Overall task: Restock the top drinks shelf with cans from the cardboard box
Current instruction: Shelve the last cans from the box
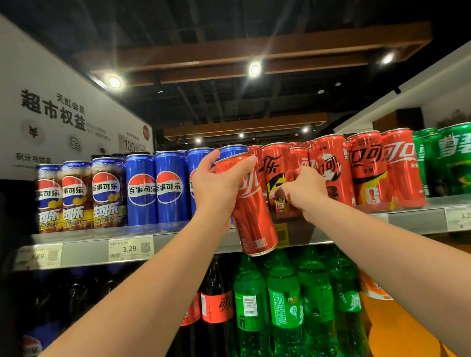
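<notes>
My left hand (218, 188) grips a red cola can (255, 218) near its top. The can tilts in front of the top shelf's edge (177, 243), its base below the shelf lip. My right hand (306, 188) reaches into the row of red cola cans (367, 166) on the top shelf. Its fingers curl round a red can set further back (298, 155), between the front cans. The cardboard box is out of view.
Blue cola cans (157, 186) fill the shelf's left part and green soda cans (464, 156) its right end. Price tags (130, 248) line the shelf edge. Green bottles (284, 300) and dark cola bottles (216, 305) stand on the shelf below.
</notes>
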Demonstrator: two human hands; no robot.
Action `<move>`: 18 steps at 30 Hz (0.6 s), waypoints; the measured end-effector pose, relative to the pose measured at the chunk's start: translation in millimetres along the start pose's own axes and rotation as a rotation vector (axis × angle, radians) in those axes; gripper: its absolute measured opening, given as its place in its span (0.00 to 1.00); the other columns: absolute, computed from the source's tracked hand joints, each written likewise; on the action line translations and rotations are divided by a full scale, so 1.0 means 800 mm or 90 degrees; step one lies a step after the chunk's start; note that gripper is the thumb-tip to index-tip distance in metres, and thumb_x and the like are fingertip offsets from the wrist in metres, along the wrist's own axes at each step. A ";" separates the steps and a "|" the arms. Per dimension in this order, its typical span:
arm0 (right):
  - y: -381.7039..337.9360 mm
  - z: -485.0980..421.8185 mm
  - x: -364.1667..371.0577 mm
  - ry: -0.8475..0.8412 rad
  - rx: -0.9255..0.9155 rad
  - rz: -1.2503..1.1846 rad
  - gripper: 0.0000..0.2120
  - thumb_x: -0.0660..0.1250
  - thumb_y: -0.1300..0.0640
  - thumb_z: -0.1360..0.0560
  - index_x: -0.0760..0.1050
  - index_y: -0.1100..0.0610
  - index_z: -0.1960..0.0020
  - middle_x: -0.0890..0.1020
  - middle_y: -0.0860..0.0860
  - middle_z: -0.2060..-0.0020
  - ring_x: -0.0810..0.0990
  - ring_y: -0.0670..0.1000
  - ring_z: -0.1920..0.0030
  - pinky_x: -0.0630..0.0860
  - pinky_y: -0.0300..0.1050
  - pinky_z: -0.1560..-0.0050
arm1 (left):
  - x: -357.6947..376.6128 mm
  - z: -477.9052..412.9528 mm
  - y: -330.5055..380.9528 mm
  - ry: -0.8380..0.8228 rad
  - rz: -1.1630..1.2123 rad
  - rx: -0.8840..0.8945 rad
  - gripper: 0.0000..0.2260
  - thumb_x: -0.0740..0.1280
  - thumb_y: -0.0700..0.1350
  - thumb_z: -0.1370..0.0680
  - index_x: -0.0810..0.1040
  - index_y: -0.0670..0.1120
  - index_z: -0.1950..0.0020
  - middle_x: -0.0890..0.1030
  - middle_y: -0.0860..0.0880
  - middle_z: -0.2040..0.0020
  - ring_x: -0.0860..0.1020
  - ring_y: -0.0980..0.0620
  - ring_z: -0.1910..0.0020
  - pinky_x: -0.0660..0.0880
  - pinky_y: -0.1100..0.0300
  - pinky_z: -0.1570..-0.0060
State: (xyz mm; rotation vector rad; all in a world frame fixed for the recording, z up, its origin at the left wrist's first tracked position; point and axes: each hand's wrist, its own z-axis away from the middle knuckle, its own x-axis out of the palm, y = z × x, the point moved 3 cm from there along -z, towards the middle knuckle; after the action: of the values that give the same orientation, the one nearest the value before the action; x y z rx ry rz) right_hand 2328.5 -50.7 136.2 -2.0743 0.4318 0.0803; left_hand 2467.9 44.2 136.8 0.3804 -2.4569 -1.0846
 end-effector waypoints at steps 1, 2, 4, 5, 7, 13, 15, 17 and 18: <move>-0.001 0.000 0.000 -0.010 -0.003 -0.002 0.15 0.76 0.60 0.31 0.72 0.56 0.50 0.80 0.53 0.51 0.77 0.52 0.55 0.75 0.45 0.58 | -0.002 0.000 -0.001 -0.001 0.005 -0.002 0.32 0.78 0.49 0.33 0.70 0.52 0.32 0.78 0.48 0.41 0.82 0.50 0.50 0.81 0.51 0.52; -0.002 0.000 0.001 -0.022 -0.002 -0.004 0.15 0.75 0.60 0.31 0.73 0.56 0.48 0.80 0.53 0.49 0.76 0.52 0.54 0.75 0.44 0.57 | -0.003 0.000 -0.002 -0.001 0.008 -0.004 0.32 0.78 0.49 0.34 0.70 0.52 0.32 0.78 0.48 0.41 0.82 0.51 0.50 0.81 0.51 0.53; -0.005 0.002 0.002 -0.049 -0.003 -0.003 0.23 0.76 0.58 0.31 0.74 0.57 0.38 0.79 0.53 0.44 0.77 0.54 0.46 0.77 0.48 0.49 | -0.008 -0.002 -0.004 0.004 0.008 -0.009 0.32 0.78 0.48 0.34 0.71 0.52 0.33 0.78 0.49 0.42 0.82 0.51 0.50 0.81 0.52 0.53; -0.007 0.004 0.003 -0.055 -0.002 0.001 0.29 0.77 0.57 0.32 0.72 0.57 0.33 0.78 0.53 0.40 0.76 0.55 0.41 0.77 0.50 0.43 | -0.010 -0.003 -0.005 0.008 0.005 -0.011 0.32 0.79 0.48 0.34 0.71 0.52 0.33 0.78 0.49 0.42 0.82 0.51 0.51 0.81 0.51 0.53; -0.009 0.007 0.006 -0.059 -0.002 0.018 0.33 0.77 0.56 0.31 0.70 0.56 0.30 0.77 0.54 0.38 0.76 0.56 0.38 0.76 0.54 0.40 | -0.013 -0.004 -0.008 0.021 -0.001 -0.014 0.33 0.79 0.49 0.34 0.71 0.52 0.32 0.79 0.49 0.43 0.82 0.50 0.51 0.81 0.49 0.52; -0.006 0.011 -0.005 -0.107 0.042 0.031 0.16 0.72 0.58 0.27 0.71 0.63 0.45 0.77 0.55 0.52 0.75 0.52 0.56 0.72 0.46 0.55 | -0.012 0.000 -0.009 0.033 -0.013 -0.014 0.31 0.79 0.50 0.34 0.73 0.50 0.34 0.80 0.49 0.45 0.83 0.50 0.52 0.81 0.49 0.52; -0.006 0.009 -0.006 -0.117 0.041 0.027 0.19 0.72 0.59 0.27 0.72 0.64 0.40 0.78 0.57 0.47 0.76 0.54 0.51 0.72 0.45 0.56 | -0.009 0.002 -0.007 0.017 -0.006 -0.008 0.25 0.78 0.49 0.34 0.75 0.51 0.40 0.81 0.49 0.48 0.83 0.52 0.54 0.82 0.50 0.54; -0.007 0.008 -0.005 -0.116 0.043 0.030 0.22 0.73 0.59 0.27 0.71 0.65 0.37 0.78 0.58 0.44 0.76 0.54 0.48 0.72 0.45 0.56 | -0.006 0.004 -0.004 0.007 -0.003 -0.004 0.22 0.78 0.48 0.33 0.76 0.52 0.42 0.82 0.50 0.49 0.83 0.52 0.55 0.82 0.51 0.55; -0.006 0.007 -0.004 -0.117 0.048 0.031 0.23 0.73 0.59 0.27 0.71 0.65 0.36 0.78 0.59 0.43 0.76 0.55 0.47 0.72 0.45 0.55 | -0.005 0.004 -0.003 0.005 -0.005 -0.003 0.24 0.78 0.49 0.33 0.75 0.51 0.39 0.81 0.49 0.48 0.83 0.52 0.54 0.82 0.51 0.54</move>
State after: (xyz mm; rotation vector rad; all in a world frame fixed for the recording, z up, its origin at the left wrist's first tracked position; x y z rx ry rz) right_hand 2327.6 -43.2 138.2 -1.9632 0.3670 0.2767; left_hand 2469.5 46.3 131.9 0.3917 -2.4476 -1.0898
